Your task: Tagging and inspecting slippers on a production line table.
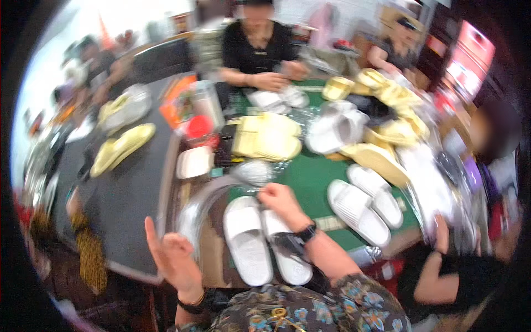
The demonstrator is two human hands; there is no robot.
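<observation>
One finger lifted, my left hand (177, 259) is loosely open at seven o'clock; two white slippers (248, 243) lie at six on the worktop (307, 180), my right hand (285, 205) above, fingers curled, grip unclear; another white pair (362, 221) lies at four.

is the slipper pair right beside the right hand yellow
No, the slipper pair right beside the right hand is white.

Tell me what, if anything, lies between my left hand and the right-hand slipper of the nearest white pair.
The left-hand slipper of that pair lies between your left hand and the right-hand slipper. In this view, your right hand also overlaps the right-hand slipper's far end.
</observation>
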